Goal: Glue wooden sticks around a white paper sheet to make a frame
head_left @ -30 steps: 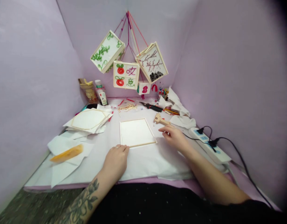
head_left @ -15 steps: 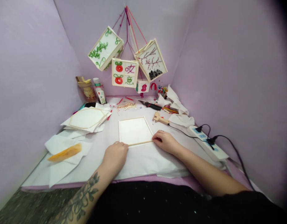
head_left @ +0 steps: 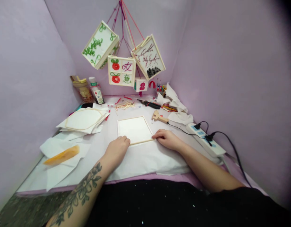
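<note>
A white panel edged with thin wooden strips (head_left: 135,130) lies flat on the white-covered table (head_left: 145,160). My left hand (head_left: 118,148) is closed at its near left corner, fingertips on the frame. At the near right corner, my right hand (head_left: 166,138) pinches the frame's edge between thumb and fingers. Beyond my right hand rests a wooden-coloured glue gun (head_left: 160,117), its cord running right. Small wooden sticks (head_left: 125,105) are scattered behind the panel.
White sheets with a wooden outline (head_left: 82,119) are stacked at left, near a yellow object (head_left: 62,155). Black-handled pliers (head_left: 151,105) lie at the back. A power strip (head_left: 205,138) stands right. Decorated frames (head_left: 122,71) hang above; a jar (head_left: 84,91) and bottle (head_left: 97,91) stand back left.
The view has shifted slightly, moving the whole scene a little left. My left hand has moved slightly up along the frame's left corner; my right hand remains at the right corner.
</note>
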{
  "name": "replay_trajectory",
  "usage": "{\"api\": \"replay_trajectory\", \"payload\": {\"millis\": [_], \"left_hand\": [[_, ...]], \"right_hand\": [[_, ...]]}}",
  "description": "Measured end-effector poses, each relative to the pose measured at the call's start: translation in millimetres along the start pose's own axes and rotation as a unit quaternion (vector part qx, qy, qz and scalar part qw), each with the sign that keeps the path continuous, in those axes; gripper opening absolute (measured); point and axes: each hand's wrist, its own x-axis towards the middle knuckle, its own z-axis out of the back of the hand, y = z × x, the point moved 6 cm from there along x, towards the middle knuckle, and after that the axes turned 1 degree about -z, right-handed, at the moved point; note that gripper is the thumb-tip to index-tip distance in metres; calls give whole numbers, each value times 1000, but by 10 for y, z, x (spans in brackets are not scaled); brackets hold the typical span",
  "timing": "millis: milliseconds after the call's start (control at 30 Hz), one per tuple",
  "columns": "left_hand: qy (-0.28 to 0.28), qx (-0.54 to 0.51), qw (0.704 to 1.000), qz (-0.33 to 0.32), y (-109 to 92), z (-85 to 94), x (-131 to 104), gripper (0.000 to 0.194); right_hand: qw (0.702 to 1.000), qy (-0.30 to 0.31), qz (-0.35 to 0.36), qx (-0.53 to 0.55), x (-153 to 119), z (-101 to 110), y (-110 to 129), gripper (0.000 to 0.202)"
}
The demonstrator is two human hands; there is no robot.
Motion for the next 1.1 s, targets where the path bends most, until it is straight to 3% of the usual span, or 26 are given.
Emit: {"api": "replay_trajectory", "payload": {"millis": [267,433,600,733,933,1100], "left_hand": [[-4,8,1000,10,2,-23,1,22],[-5,-17,1000,20,32,-12,-1,21],[-4,-33,999,25,35,-4,1,20],[-13,-59,998,25,54,6,-20,20],[-17,-82,996,40,71,25,-35,20],[0,-38,997,61,12,21,-11,23]], "right_hand": [[1000,11,-15,18,14,0,-47,20],[1000,1,19,-13,-16,-39,-5,37],[994,-50,64,-69,-50,-79,86,19],[990,-84,87,-70,-50,-56,94,23],[990,-38,122,-56,-25,-102,57,35],[995,-58,85,-15,-13,-56,-31,30]]}}
